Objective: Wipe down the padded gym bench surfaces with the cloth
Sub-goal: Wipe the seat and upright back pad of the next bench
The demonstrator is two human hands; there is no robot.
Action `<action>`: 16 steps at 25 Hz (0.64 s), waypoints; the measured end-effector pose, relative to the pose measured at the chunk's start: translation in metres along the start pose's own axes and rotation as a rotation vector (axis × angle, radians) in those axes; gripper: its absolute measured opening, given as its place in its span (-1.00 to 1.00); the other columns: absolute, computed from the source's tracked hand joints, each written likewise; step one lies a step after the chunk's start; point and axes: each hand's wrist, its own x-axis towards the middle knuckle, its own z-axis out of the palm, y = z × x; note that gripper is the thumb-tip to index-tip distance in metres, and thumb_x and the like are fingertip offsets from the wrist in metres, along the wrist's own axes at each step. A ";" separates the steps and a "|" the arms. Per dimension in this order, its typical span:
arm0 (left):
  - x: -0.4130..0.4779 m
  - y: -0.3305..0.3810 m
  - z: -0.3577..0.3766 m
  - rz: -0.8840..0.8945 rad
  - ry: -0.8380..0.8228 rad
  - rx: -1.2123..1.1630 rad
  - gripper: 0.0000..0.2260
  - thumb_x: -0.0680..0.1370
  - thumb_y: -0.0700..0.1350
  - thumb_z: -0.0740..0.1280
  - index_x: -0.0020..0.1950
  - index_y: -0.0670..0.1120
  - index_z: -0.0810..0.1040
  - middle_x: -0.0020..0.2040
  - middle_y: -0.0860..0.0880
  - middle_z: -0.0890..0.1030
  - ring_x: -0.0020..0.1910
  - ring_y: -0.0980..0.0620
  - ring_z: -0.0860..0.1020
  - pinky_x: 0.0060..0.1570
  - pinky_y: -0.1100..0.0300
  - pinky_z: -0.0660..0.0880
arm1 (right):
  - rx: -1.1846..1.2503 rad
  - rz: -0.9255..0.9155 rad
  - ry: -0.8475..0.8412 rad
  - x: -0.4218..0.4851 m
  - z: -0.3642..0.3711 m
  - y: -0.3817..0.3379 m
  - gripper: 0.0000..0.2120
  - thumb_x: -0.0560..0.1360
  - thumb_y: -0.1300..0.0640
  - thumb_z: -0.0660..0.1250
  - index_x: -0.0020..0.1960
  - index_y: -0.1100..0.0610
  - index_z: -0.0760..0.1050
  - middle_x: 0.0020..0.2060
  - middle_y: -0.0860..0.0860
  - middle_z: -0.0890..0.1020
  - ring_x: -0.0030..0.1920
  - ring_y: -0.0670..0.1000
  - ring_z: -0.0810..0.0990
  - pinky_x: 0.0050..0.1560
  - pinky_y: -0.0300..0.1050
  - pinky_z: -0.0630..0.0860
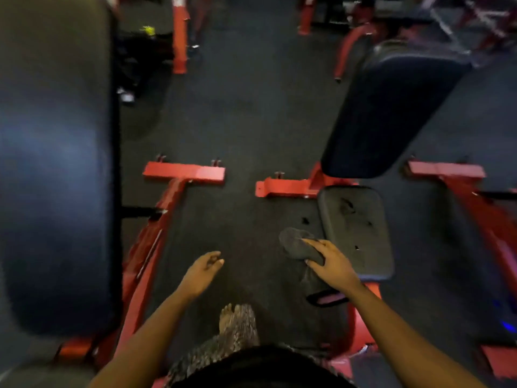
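Observation:
My right hand [333, 261] grips a dark grey cloth [293, 243] beside the left edge of a worn black seat pad [361, 228] on a red-framed bench. The pad shows several tears. Its tilted black back pad [391, 107] rises behind the seat. A second, large black bench pad [56, 163] fills the left side of the view. My left hand [204, 270] hovers over the floor between the two benches, fingers loosely curled, holding nothing.
Red steel bench feet [184, 173] and frame rails [475, 214] lie on the dark rubber floor [246, 113]. More red machine frames [179, 35] stand at the back. My bare foot [229, 320] is on the floor below my hands.

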 end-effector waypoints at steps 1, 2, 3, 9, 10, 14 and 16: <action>0.023 0.018 0.000 0.022 -0.043 0.024 -0.66 0.56 -0.08 0.26 0.33 -0.09 0.42 0.29 -0.07 0.48 0.22 0.00 0.47 0.24 0.18 0.34 | 0.000 0.057 0.054 0.005 -0.006 0.002 -0.49 0.45 0.06 0.37 0.37 -0.08 0.35 0.29 0.04 0.44 0.27 0.10 0.46 0.25 -0.08 0.37; 0.043 0.035 0.004 0.032 -0.084 0.042 -0.66 0.56 -0.07 0.26 0.34 -0.07 0.41 0.30 -0.08 0.47 0.24 -0.01 0.47 0.26 0.15 0.34 | 0.003 0.115 0.098 0.009 -0.012 0.007 -0.48 0.45 0.09 0.38 0.38 -0.07 0.35 0.30 0.05 0.44 0.28 0.11 0.45 0.24 -0.09 0.35; 0.063 0.055 0.011 0.047 -0.131 0.063 -0.65 0.56 -0.06 0.26 0.35 -0.06 0.40 0.31 -0.08 0.46 0.26 -0.02 0.46 0.27 0.14 0.33 | 0.011 0.186 0.147 0.012 -0.018 0.015 -0.47 0.45 0.11 0.38 0.39 -0.06 0.34 0.30 0.06 0.44 0.28 0.11 0.45 0.24 -0.11 0.35; 0.148 0.151 0.097 0.049 -0.339 -0.015 -0.64 0.59 -0.04 0.20 0.38 -0.07 0.34 0.32 -0.09 0.47 0.29 -0.05 0.43 0.29 0.15 0.29 | 0.052 0.456 0.285 0.029 -0.043 0.072 -0.48 0.48 0.07 0.35 0.41 -0.08 0.31 0.31 0.07 0.42 0.28 0.11 0.45 0.25 -0.09 0.34; 0.158 0.161 0.112 0.019 -0.351 -0.052 -0.63 0.59 -0.02 0.20 0.39 -0.06 0.32 0.35 -0.09 0.45 0.31 -0.05 0.42 0.31 0.13 0.28 | 0.058 0.478 0.299 0.035 -0.047 0.082 -0.48 0.48 0.07 0.35 0.41 -0.08 0.31 0.31 0.07 0.42 0.28 0.11 0.44 0.24 -0.07 0.35; 0.208 0.190 0.173 -0.060 -0.357 -0.109 -0.53 0.60 0.06 0.12 0.49 -0.02 0.17 0.48 -0.04 0.24 0.44 -0.04 0.25 0.37 0.08 0.17 | 0.011 0.520 0.330 0.086 -0.058 0.126 -0.46 0.47 0.04 0.34 0.42 -0.10 0.29 0.30 0.09 0.41 0.25 0.16 0.45 0.18 0.02 0.41; 0.237 0.194 0.208 -0.096 -0.332 -0.162 -0.51 0.60 0.11 0.08 0.51 0.02 0.11 0.53 -0.02 0.12 0.48 -0.03 0.16 0.41 0.03 0.12 | -0.046 0.464 0.361 0.124 -0.064 0.147 -0.44 0.46 0.07 0.34 0.42 -0.09 0.28 0.30 0.13 0.40 0.22 0.20 0.46 0.17 0.04 0.43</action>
